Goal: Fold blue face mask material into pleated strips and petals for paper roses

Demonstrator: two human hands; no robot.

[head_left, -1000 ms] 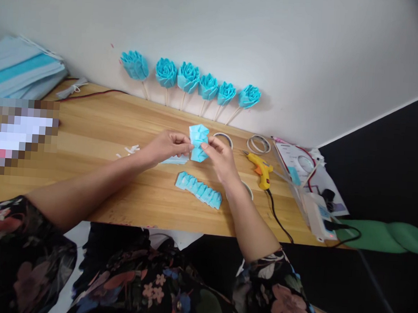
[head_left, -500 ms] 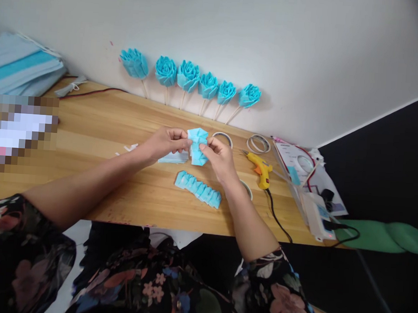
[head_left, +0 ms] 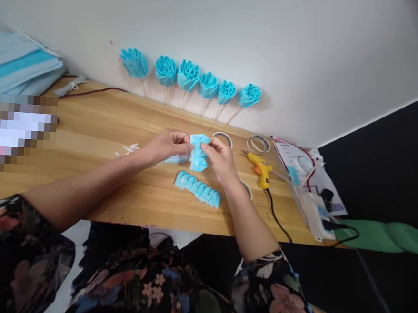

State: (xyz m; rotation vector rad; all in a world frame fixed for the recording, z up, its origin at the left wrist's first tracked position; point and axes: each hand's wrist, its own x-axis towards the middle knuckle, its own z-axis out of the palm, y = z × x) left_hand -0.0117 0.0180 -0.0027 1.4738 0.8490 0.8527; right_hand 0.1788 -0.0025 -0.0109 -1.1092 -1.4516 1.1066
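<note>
Blue and pleated, a strip (head_left: 197, 189) is lying on the surface (head_left: 149, 195) at six o'clock from the hands. A glue gun (head_left: 261, 170) is resting at three o'clock. Just beyond the strip, the left hand (head_left: 168, 145) and right hand (head_left: 221, 158) are pinching a folded blue piece (head_left: 198, 156) from either side, fingers nearly closed on its edges. Six roses (head_left: 188, 75) are standing along the wall (head_left: 308, 63) at twelve.
</note>
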